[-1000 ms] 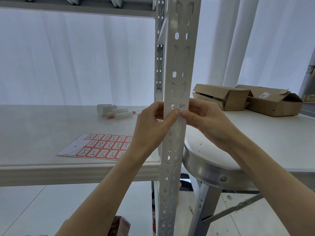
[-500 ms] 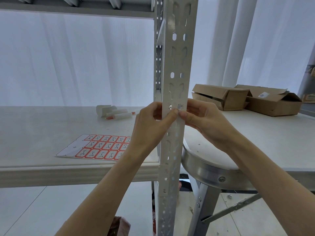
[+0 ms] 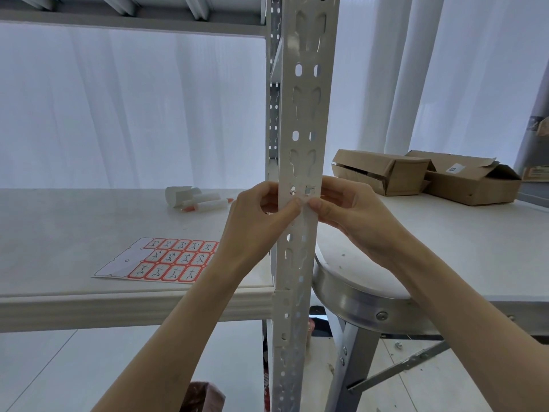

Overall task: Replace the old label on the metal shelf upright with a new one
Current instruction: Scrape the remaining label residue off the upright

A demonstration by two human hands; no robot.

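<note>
The white perforated metal shelf upright runs top to bottom through the middle of the view. My left hand and my right hand hold it from either side at table height, fingers curled behind it. Both thumb tips meet on its front face, over a small pale label just below two holes. The thumbs hide most of the label, and I cannot tell whether its edge is lifted. A sheet of red-bordered labels lies on the shelf board to the left.
Rolled white paper and an orange-tipped pen lie further back on the board. A round metal-rimmed stool stands right of the upright. Two brown cardboard boxes sit on the white table. White curtains hang behind.
Both hands stay at the same spot on the upright, thumbs together. Only the view has shifted slightly.
</note>
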